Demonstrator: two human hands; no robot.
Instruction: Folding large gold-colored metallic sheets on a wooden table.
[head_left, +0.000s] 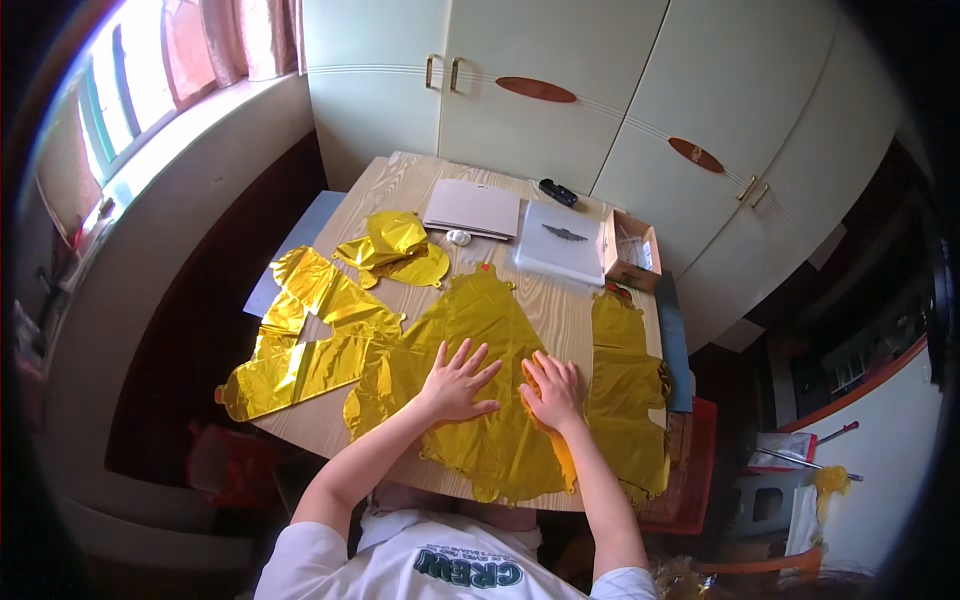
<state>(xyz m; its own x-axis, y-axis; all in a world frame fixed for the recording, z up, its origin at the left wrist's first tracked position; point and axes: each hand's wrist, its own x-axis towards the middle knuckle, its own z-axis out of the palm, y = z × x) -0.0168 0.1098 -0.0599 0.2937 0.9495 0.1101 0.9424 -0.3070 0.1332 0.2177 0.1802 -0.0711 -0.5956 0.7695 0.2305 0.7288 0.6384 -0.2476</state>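
Left hand: palm down and spread wide, left hand (462, 388) resting on the gold foil with nothing in its grasp.
Right hand: flat too, right hand (553, 393) with fingers loosely parted, lying over an orange strip (563, 458); whether the thumb pinches it, I can't tell.
Gold foil: there it is, gold foil (505, 430) creased across the middle of the table, right under both palms.
Pressing: looks like smoothing; best done, I'd judge, with light, even strokes from the middle outward, one palm anchoring, since thin foil could crease or tear.
Near edge: the foil reaches the table's front rim, so a hard pull toward the body could drag it over.
Left side: a folded foil piece (345, 310) meets the big sheet; sweeping that way risks snagging it.
Right side: bare wood (562, 322) shows in a narrow gap before another foil panel (620, 400) along the table's right edge.
Far side: crumpled foil (400, 245), card stack (472, 207), clear sleeves (555, 265) and a small box (633, 255) limit reach.
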